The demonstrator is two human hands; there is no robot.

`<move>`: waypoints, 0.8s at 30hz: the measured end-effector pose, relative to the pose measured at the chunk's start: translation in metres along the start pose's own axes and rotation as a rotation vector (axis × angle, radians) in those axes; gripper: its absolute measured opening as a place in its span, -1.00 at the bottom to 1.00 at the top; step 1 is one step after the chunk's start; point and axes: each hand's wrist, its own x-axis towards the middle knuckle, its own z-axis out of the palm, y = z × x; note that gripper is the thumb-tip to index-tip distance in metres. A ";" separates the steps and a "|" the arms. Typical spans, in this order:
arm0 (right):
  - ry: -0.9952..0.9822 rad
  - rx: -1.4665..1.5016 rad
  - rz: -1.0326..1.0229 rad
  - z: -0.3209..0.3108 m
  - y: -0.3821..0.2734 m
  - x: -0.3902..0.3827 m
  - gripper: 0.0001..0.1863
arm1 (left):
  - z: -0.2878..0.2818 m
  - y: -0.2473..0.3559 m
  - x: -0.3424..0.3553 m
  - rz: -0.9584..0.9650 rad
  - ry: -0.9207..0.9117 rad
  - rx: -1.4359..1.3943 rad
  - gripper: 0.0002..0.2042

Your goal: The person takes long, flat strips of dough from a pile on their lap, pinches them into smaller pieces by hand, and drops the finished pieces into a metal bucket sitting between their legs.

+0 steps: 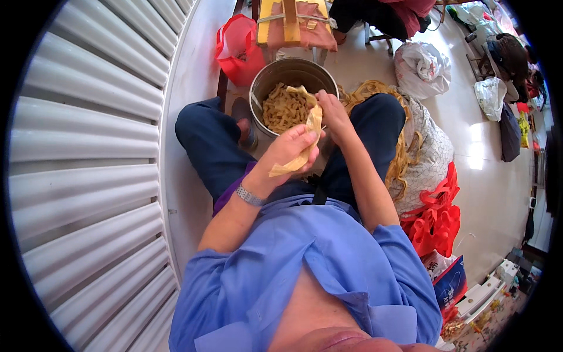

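Observation:
A tan, flat strip (314,119), wrinkled and slightly shiny, runs slantwise through my hands. My left hand (293,146) is closed around its middle, and one end hangs out below the fingers toward my lap. My right hand (333,113) is closed with its fingertips pinched at the strip's upper part, by the bucket's right rim. The strip's far end bends over the bucket's mouth. Between my knees stands a round metal bucket (255,111), partly filled with short tan pieces (284,110) that look like the same material.
Long tan strips (402,167) lie heaped by my right knee over a white patterned sack (431,144). Red bags (437,214) sit nearer on that side. Ahead are a red bag (239,50), a cloth-covered yellow stool (293,29) and a white plastic bag (423,69). A white radiator (88,141) lines my left.

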 end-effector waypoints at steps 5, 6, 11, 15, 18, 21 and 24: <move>0.029 -0.257 -0.347 0.002 -0.008 -0.072 -0.58 | -0.006 -0.012 -0.001 0.117 0.208 -0.117 -0.77; -0.007 -0.317 -0.439 0.004 -0.017 -0.087 -0.55 | -0.008 -0.014 -0.001 0.118 0.189 -0.135 -0.78; -0.266 -0.865 -0.938 0.025 -0.053 -0.134 -0.40 | -0.017 -0.036 0.010 0.261 0.049 -0.313 -0.81; -0.288 -0.949 -1.184 0.037 -0.052 -0.138 -0.71 | -0.026 -0.041 0.013 0.274 0.056 -0.240 -0.71; -0.317 -0.938 -1.222 0.043 -0.051 -0.144 -0.72 | -0.036 -0.037 0.010 0.217 0.025 -0.205 -0.68; -0.340 -1.046 -1.271 0.049 -0.053 -0.149 -0.66 | -0.023 -0.029 0.004 0.204 0.185 0.008 -0.69; -0.322 -1.001 -1.292 0.047 -0.046 -0.142 -0.62 | -0.016 -0.035 0.001 0.236 0.112 -0.119 -0.63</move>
